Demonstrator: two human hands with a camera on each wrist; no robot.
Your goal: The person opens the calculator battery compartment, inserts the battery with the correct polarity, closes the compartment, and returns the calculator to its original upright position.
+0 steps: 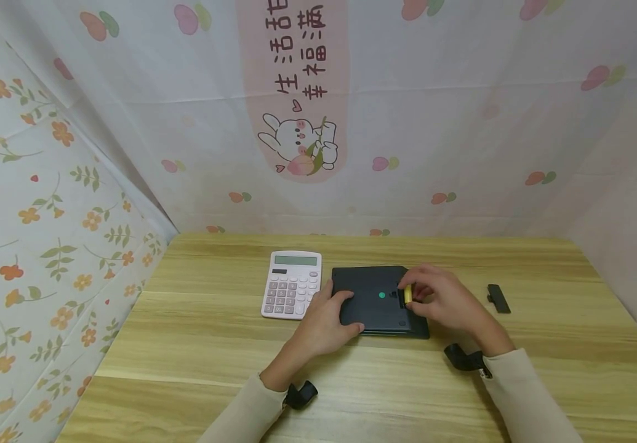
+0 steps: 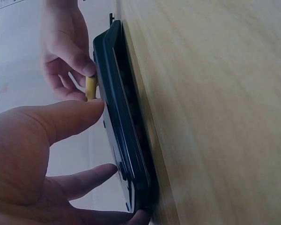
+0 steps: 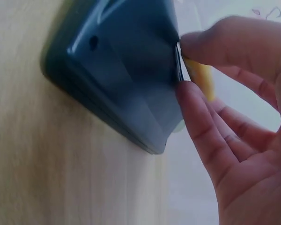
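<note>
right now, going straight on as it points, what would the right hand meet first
Likely the dark device, just beneath the right hand and the yellow battery it pinches; depth is hard to judge.

The person I'm watching wears plain cream sleeves, long, with cuffs ending at the wrists. The left sleeve point(image 1: 246, 409) matches the right sleeve point(image 1: 531, 397), the one nearer the worktop's point(image 1: 185, 363) right edge. The left hand point(image 1: 324, 323) is bare, with a stubby, curved black wrist piece point(image 1: 301, 394) at its cuff. The bare right hand point(image 1: 445, 300) has a matching black mount point(image 1: 464, 358), a small pale fleck showing beside the cuff.
</note>
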